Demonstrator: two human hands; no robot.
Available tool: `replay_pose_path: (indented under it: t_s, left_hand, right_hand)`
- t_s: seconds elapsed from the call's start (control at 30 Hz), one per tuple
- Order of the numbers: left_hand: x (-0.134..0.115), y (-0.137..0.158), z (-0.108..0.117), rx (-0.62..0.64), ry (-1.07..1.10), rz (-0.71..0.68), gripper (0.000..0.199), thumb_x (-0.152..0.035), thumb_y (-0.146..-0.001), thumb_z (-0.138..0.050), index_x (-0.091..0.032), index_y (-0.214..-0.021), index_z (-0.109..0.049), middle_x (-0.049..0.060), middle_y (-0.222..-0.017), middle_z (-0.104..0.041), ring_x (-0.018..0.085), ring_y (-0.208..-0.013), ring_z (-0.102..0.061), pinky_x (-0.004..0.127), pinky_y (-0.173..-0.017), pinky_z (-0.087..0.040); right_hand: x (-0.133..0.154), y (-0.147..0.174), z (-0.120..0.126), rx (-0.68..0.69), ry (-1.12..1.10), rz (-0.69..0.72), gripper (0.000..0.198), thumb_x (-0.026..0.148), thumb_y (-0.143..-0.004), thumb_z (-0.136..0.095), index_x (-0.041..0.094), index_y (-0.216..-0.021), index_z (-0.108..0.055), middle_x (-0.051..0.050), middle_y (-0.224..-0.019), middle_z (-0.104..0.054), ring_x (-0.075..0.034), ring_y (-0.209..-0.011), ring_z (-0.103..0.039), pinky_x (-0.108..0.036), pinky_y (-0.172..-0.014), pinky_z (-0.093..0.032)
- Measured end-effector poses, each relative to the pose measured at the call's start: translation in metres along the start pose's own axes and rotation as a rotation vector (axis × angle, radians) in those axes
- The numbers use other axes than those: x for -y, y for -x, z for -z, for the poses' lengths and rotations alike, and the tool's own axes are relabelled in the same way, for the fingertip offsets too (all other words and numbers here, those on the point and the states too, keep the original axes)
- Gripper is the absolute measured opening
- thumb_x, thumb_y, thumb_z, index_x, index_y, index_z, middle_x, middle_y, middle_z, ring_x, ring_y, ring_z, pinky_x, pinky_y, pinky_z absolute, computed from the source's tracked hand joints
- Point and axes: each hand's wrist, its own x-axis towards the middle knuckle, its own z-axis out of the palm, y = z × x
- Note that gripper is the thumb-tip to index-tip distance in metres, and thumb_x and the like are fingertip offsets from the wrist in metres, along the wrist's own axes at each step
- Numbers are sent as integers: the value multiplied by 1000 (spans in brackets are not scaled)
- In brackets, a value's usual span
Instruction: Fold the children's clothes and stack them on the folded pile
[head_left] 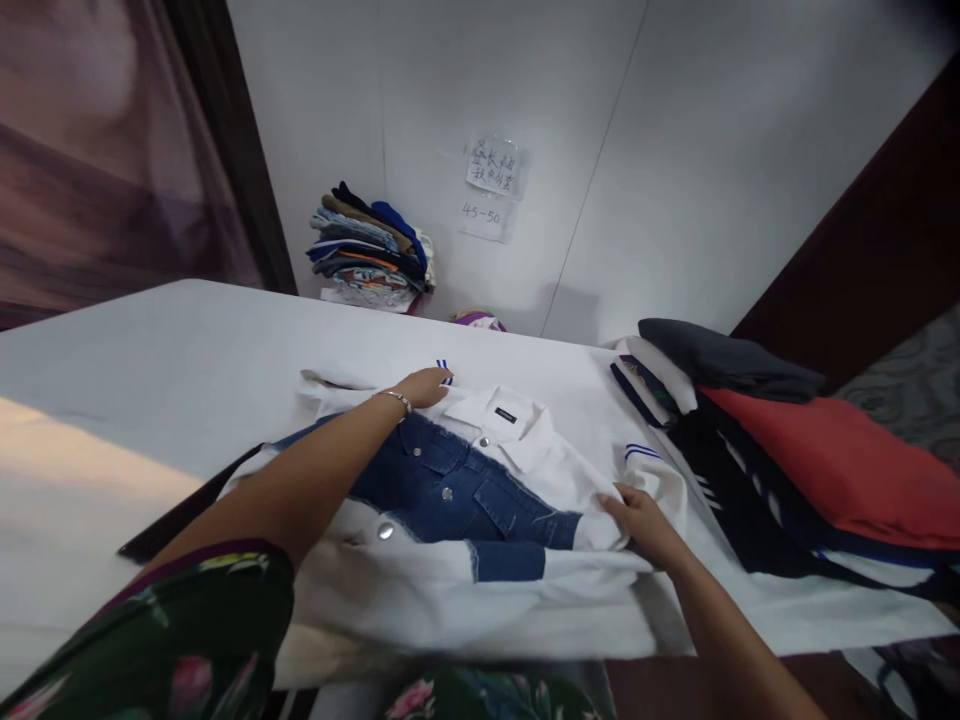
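Observation:
A white jacket with blue denim panels (pixel 431 480) lies front up on the white table (pixel 225 340), its collar toward the far side. My left hand (pixel 427 388) reaches across it to the far shoulder, fingers closed on the cloth there beside a blue-striped white edge (pixel 445 372). At the right side of the jacket, my right hand (pixel 636 518) pinches the white fabric, thumb on top. One sleeve with a denim patch (pixel 506 560) runs along the near edge. White cloth with blue stripes (pixel 641 452) shows just beyond my right hand. My fingertips are partly hidden.
Folded clothes, among them a red garment (pixel 847 460) and a dark grey one (pixel 727 355), are stacked at the right. Another clothes pile (pixel 371 245) stands by the wall beyond the table. Handwritten paper signs (pixel 491 168) hang there. A dark flat strip (pixel 191 505) lies at left.

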Motion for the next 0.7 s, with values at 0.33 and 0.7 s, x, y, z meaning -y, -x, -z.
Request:
replay_pose_path:
  t_s: [0.33, 0.7]
  left_hand:
    - [-15, -1, -19, 43, -138, 75, 35, -18, -80, -51, -14, -111, -67, 21, -125, -61, 32, -118, -56, 42, -94, -45]
    - [-14, -14, 28, -132, 150, 219, 26, -29, -81, -52, -13, -96, -66, 18, -98, -72, 30, -96, -67, 38, -79, -50]
  right_hand:
    - [10, 2, 5, -59, 86, 150, 28, 41, -75, -61, 15, -83, -70, -1, -69, -65, -18, -64, -57, -26, -58, -43]
    - [39, 19, 22, -364, 222, 509, 25, 40, -79, -62, 21, -87, -76, -4, -86, -72, -25, -86, -65, -32, -76, -51]
